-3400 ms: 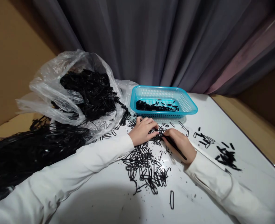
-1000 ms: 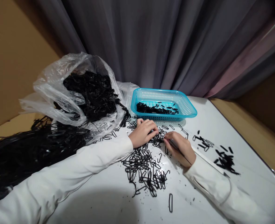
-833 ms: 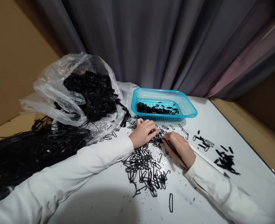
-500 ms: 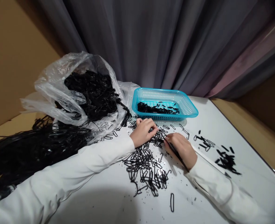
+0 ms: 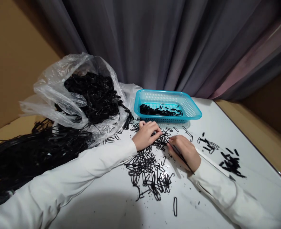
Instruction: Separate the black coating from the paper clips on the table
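My left hand (image 5: 147, 135) rests over a pile of small black elongated loops (image 5: 152, 168), with its fingers curled and thumb drawn toward them. Anything between those fingertips is too small and hidden to name. My right hand (image 5: 185, 151) is closed around a slim black pen-like tool (image 5: 183, 159), which slants back across the palm toward the wrist. The tool's front end is down among the loops, just right of my left fingertips. One loop (image 5: 175, 206) lies apart from the pile, nearer to me.
Behind my hands stands a blue plastic basket (image 5: 197, 115) with short black pieces inside. At left, a clear plastic bag (image 5: 47, 86) and a tangle of black strands (image 5: 40, 152) crowd the table (image 5: 102, 203). Small black strips (image 5: 233, 165) and a white stick-like item (image 5: 213, 162) lie right.
The whole view has shifted very slightly. Both hands stay in nearly the same place, with the tool still in my right hand.
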The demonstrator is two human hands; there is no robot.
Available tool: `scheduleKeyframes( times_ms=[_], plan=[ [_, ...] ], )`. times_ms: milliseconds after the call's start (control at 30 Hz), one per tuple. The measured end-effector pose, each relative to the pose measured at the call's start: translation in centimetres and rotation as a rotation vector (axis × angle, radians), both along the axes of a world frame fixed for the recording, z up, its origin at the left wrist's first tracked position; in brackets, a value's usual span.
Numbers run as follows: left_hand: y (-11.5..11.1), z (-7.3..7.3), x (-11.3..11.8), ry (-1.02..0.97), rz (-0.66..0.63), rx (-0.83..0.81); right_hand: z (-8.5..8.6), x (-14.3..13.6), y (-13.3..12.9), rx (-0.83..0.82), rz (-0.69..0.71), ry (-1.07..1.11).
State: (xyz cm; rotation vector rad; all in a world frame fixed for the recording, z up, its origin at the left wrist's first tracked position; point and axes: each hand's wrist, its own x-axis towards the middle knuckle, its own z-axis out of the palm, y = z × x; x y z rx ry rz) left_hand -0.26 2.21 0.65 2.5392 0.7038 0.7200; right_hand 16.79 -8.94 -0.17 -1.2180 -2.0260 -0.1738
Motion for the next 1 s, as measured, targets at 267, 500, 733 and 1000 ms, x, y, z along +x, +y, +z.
scheduleKeyframes(
  times_ms=[267, 500, 733, 1000],
  plan=[
    [0.04, -0.02, -0.05, -0.001, -0.024, -0.02, 0.17, 0.02, -0.04, -0.009, -0.003, 0.008],
    [0.06, 0.22, -0.01, -0.001, -0.033, -0.074, 0.22, 0.05, 0.06, -0.047, -0.009, -0.063],
    [0.42, 0.06, 0.04, -0.051, 0.052, -0.156, 0.25, 0.03, -0.04, -0.011, -0.022, -0.054],
    [0.45, 0.29, 0.01, -0.092, 0.042, -0.19, 0.56, -0.12, -0.2, 0.017, 0.0, -0.025]
  ],
)
